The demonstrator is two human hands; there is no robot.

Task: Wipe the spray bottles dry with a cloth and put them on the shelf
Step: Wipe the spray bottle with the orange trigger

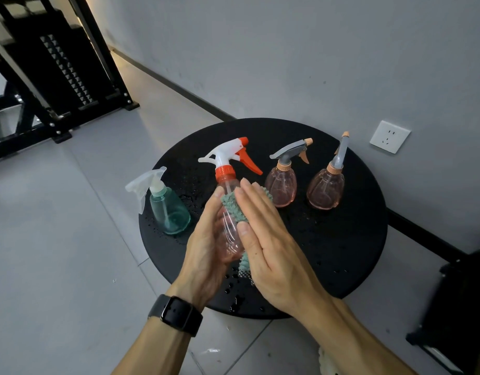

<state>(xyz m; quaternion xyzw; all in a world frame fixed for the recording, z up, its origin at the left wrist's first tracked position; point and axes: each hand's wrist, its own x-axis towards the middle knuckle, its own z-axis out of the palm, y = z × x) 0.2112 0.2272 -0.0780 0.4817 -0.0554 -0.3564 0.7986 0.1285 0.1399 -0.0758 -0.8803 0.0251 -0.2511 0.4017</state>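
Left hand [206, 247] fingers curled round wet, slippery, light bottle [229, 226]; right hand [271, 247] flat, pressing cloth [233, 209]. Best gripped at neck.

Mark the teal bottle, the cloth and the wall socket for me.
teal bottle [170, 215]: head view, on its body.
cloth [234, 207]: head view, on the fold against the held bottle.
wall socket [389, 136]: head view, on its faceplate.

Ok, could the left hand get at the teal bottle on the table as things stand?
Probably not yet: the left hand holds the orange-capped bottle while the right hand presses the cloth on it. The teal bottle stands just beside it, nothing between.
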